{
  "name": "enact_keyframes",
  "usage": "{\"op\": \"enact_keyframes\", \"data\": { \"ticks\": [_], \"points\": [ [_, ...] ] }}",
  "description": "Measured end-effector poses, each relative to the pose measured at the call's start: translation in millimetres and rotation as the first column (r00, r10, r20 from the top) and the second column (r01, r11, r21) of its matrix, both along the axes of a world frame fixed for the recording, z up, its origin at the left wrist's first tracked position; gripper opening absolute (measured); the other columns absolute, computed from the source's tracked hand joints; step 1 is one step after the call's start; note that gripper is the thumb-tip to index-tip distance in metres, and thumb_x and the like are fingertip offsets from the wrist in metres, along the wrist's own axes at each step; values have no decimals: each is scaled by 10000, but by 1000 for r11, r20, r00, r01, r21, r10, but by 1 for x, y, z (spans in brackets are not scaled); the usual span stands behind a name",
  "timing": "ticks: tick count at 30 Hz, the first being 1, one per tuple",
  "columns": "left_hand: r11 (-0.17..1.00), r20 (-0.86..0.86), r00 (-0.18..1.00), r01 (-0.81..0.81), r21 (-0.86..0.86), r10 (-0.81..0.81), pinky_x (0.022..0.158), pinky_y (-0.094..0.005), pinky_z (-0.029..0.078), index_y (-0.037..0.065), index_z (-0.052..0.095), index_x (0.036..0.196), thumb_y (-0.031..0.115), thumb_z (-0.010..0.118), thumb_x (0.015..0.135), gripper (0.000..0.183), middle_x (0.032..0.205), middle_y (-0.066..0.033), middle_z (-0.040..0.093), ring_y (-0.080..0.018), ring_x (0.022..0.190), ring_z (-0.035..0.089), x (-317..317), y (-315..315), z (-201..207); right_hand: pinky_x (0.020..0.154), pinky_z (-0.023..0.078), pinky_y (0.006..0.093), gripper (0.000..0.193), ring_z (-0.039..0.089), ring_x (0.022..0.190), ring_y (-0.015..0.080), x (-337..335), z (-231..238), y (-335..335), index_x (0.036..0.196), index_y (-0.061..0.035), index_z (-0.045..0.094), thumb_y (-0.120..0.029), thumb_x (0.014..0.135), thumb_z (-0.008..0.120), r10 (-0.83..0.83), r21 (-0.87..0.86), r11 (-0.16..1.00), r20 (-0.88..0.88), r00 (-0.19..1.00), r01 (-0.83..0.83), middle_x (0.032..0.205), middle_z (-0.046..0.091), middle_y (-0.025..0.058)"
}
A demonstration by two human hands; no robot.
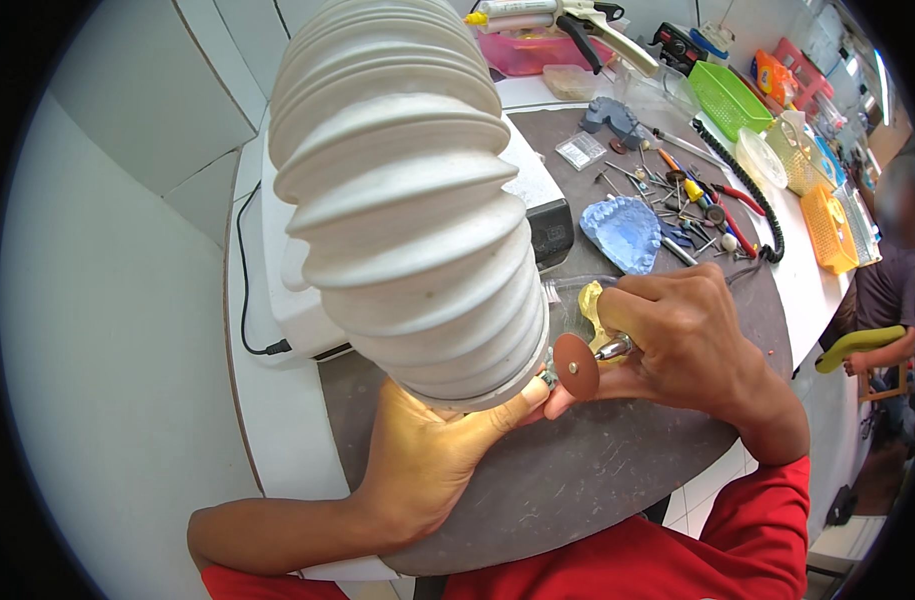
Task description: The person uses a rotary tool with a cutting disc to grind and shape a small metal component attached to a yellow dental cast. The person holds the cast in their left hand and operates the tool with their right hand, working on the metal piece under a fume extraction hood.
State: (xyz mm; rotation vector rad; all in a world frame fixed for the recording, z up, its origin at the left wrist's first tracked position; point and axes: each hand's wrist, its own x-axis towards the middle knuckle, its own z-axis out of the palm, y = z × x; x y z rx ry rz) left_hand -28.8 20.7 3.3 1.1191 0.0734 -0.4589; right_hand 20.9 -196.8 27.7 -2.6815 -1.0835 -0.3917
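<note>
My right hand (692,345) is wrapped round a silver rotary handpiece (614,347), which carries a reddish-brown abrasive disc (577,372) on its tip. My left hand (422,450) pinches a small shiny piece (549,378) between thumb and fingers, close beside the disc. The ribbed white hose (417,220) hangs over that hand and hides most of its fingers. The small piece shows only in part, so its kind is unclear. Behind my right hand lies a yellow dental model (590,303), partly covered. A blue dental cast (620,233) sits farther back on the dark mat.
Loose burs, discs and tools (692,200) cover the far right of the mat (537,500). A coiled black cord (747,180) runs past them. Baskets, including a green one (727,100), line the back right. Beneath the hose stands a white machine (297,310). Another person (882,290) is at the far right.
</note>
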Motion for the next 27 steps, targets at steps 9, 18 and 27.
{"op": "enact_keyframes", "data": {
  "ticks": [9,18,27],
  "points": [
    [1000,13,1000,5,4,-5,888,-353,537,-19,606,1093,48,597,957,152,1012,-133,667,-198,972,655,0,0,0,407,365,322,591,516,419,183,1,-2,0,628,-66,566,-587,604,845,12,15,1000,9,1000,-12,510,492,17],
    [1000,38,999,15,-12,-14,883,-362,536,-13,607,1089,49,611,948,154,1006,-141,670,-209,961,658,0,0,2,402,363,325,607,507,414,171,1,-2,0,603,-64,544,-586,601,853,16,31,999,12,1000,-17,505,486,16],
    [1000,32,999,10,25,-11,907,-363,539,-29,590,1102,49,601,955,167,1037,-145,662,-211,989,659,-1,0,0,380,392,335,598,548,408,198,1,-1,-1,560,-84,487,-589,684,782,0,28,1000,36,999,-1,501,503,30]
  ]
}}
